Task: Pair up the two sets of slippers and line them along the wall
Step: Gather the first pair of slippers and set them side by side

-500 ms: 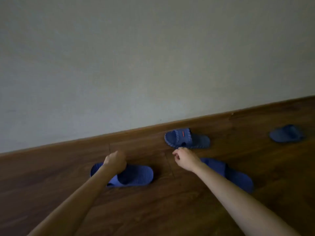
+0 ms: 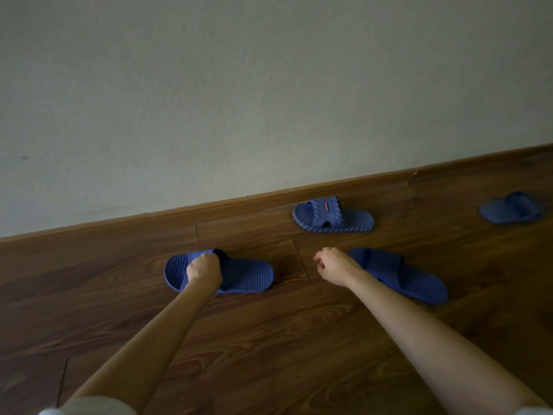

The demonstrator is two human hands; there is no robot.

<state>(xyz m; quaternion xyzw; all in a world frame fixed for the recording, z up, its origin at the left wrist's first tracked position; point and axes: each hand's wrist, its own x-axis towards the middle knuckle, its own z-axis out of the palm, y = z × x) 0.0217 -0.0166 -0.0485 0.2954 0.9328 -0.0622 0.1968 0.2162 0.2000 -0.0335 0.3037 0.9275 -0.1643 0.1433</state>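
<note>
- Four blue slippers scattered on wood floor; none paired yet.
- Left hand has fingers clamped on the strap of the ribbed slipper, at 9 o'clock.
- Right hand, fingers loosely curled and empty, hovers beside the plain slipper.
- Braided-edge slipper lies near the wall, 12 o'clock; fourth slipper at 2 o'clock.
- Left to do: match, align.

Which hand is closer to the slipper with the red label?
The right hand. It hovers just in front of the red-label slipper, not touching it. The left hand is farther off to the left, closed on the strap of a ribbed slipper.
</note>
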